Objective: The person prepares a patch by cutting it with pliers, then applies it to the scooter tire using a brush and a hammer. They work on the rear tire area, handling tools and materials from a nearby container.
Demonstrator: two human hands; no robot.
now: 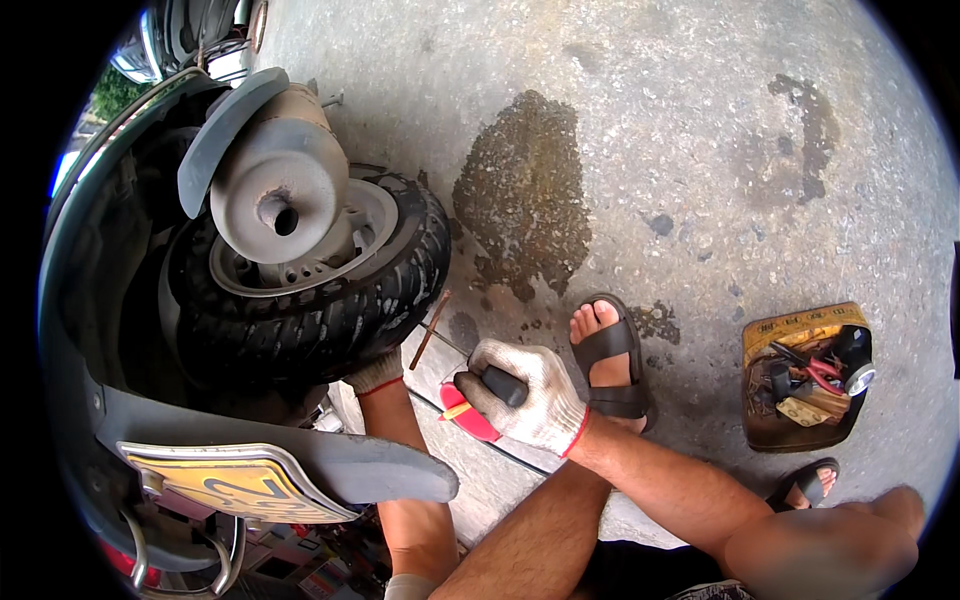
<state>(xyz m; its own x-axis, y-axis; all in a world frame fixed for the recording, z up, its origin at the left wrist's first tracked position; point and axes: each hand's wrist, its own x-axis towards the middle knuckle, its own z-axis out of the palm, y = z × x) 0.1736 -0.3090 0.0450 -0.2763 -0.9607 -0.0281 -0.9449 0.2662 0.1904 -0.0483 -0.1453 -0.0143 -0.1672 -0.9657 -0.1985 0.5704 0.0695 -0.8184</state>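
My right hand (530,395), in a white knit glove, is closed round the black handle (504,386) of a thin-shafted tool that looks like a tyre plug tool. Its metal shaft points toward the tyre, and a brown strip (430,332) crosses its tip. A red, rounded piece with a yellow part (470,413) shows beside the fingers; I cannot tell whether they hold it. My left hand (376,373), also gloved, reaches under the scooter's rear tyre (330,320). The tyre hides its fingers. Shaft tip and tread appear close together.
A muffler (277,200) juts out over the wheel, and a mudguard with a yellow licence plate (235,482) hangs nearer me. A dark hose or cable (490,444) runs along the ground below my right hand. At the right stands a tool-filled, cut-open container (800,322). Wet patches (530,195) mark the concrete.
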